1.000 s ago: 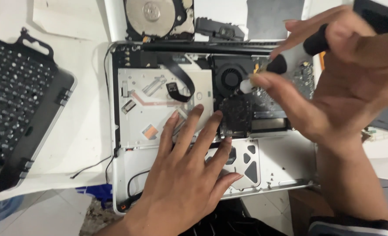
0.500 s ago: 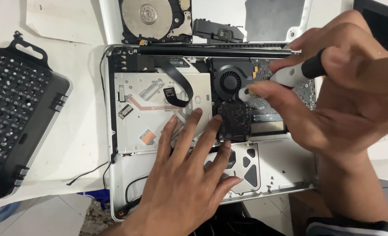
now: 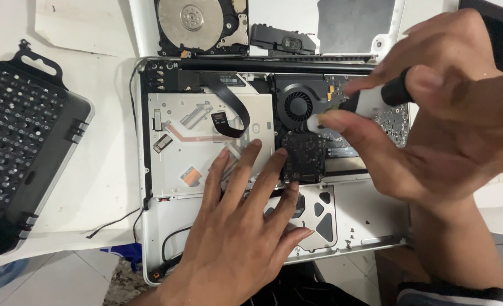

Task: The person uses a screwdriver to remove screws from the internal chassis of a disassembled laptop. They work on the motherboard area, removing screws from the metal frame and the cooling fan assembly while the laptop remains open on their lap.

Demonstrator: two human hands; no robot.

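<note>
- White tabletop (image 3: 92, 187): opened laptop (image 3: 370, 215), bit case (image 3: 19, 147) at left.
- Left hand (image 3: 234, 238): flat, fingers spread on laptop interior, grasping nothing.
- Right hand (image 3: 438, 124): closed around screwdriver (image 3: 376, 99) above fan (image 3: 298, 105).

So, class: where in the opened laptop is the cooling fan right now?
In the head view the cooling fan sits in the laptop's upper middle, right of the silver optical drive and just left of the right hand holding the screwdriver.
</note>
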